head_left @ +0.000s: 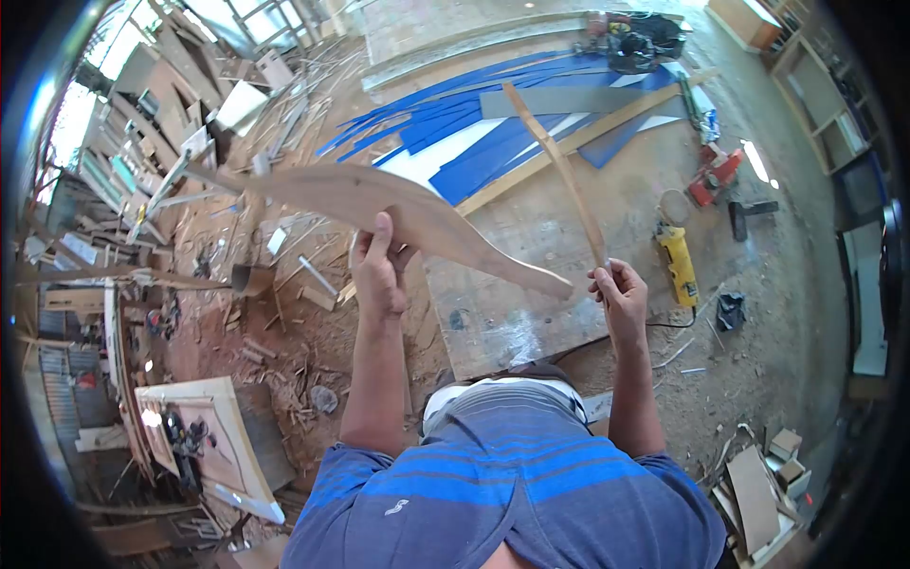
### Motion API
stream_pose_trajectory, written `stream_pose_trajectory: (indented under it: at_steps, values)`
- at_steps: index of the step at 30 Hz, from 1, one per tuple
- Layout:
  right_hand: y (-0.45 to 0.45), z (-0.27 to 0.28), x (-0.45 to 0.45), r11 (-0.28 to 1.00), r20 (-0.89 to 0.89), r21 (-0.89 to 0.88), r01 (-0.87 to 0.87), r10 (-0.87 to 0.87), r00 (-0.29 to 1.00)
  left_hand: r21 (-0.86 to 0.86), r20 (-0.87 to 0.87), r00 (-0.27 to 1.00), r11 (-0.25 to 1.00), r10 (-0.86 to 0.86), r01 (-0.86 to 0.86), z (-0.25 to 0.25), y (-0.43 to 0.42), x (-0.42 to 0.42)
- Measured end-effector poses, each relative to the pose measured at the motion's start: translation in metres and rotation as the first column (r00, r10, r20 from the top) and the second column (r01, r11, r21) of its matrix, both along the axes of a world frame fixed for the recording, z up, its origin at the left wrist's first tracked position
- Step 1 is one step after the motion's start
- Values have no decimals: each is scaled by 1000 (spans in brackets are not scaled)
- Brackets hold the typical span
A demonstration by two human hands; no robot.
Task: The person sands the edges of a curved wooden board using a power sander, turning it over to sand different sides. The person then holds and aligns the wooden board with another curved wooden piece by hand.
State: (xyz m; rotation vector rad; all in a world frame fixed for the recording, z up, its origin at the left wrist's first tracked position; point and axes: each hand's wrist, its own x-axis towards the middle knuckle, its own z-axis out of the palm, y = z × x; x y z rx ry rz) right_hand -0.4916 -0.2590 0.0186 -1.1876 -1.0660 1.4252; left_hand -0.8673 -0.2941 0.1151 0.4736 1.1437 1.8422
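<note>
A wide, curved wooden piece point(408, 209) with a narrow tapering end is held up in my left hand point(381, 266), thumb on its face and fingers behind its lower edge. My right hand point(620, 287) pinches the lower end of a thin, slightly bent wooden strip point(559, 171), which points up and away. The narrow end of the curved piece lies just left of my right hand, apart from it. Below both pieces is a worn wooden work surface point(493, 327).
Blue and white strips point(483, 156) and a long wooden board point(502, 185) lie ahead. To the right are a yellow power tool point(676, 264), a red tool point(715, 174) and a hammer point(739, 220). Wood scraps cover the floor at left; a framed panel point(213, 436) stands lower left.
</note>
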Motion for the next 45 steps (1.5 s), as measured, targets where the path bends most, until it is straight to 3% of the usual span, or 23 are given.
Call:
stream_pose_trajectory:
  at_steps: [4,12,16,19,22,24,27,30,33,34,36,39,42,45]
  values:
    - [-14,10,2,999,84,13,40,-41,996,94,104,993,994,47,-57,-8,-13,-11]
    - [0,2,8,987,188,11,159,-158,969,74,220,973,993,72,-91,-26,-21,-6]
    - [65,-27,13,984,251,74,163,-177,952,20,217,967,989,136,-144,-40,-14,16]
    - [128,-48,6,961,477,269,66,-192,858,-56,176,958,973,228,-222,-51,-6,42]
    - [190,-64,-4,986,558,168,17,-109,823,-92,152,946,957,285,-274,-58,8,79]
    - [234,-112,-11,951,552,306,-30,-152,820,-103,150,947,957,286,-272,-60,18,106]
    - [276,-140,-23,922,562,366,-128,-109,820,-144,163,925,936,342,-321,-69,33,142]
    - [302,-154,-11,893,539,303,-332,126,833,-196,228,905,928,358,-317,-107,37,156]
    - [285,-93,34,924,158,89,-371,355,922,-218,230,914,933,333,-285,-131,39,177]
    - [272,-74,53,896,211,38,-443,426,880,-269,277,909,933,312,-238,-131,40,187]
    - [239,-50,86,827,301,-71,-558,551,778,-331,329,900,928,285,-173,-177,32,191]
    - [200,-72,105,692,748,44,-720,455,483,-385,411,874,918,259,-91,-232,29,198]
    - [184,-96,104,637,833,-162,-753,497,242,-404,458,855,914,245,-45,-274,23,200]
    - [174,-110,108,648,824,-150,-747,499,267,-432,426,903,867,-45,247,-283,14,189]
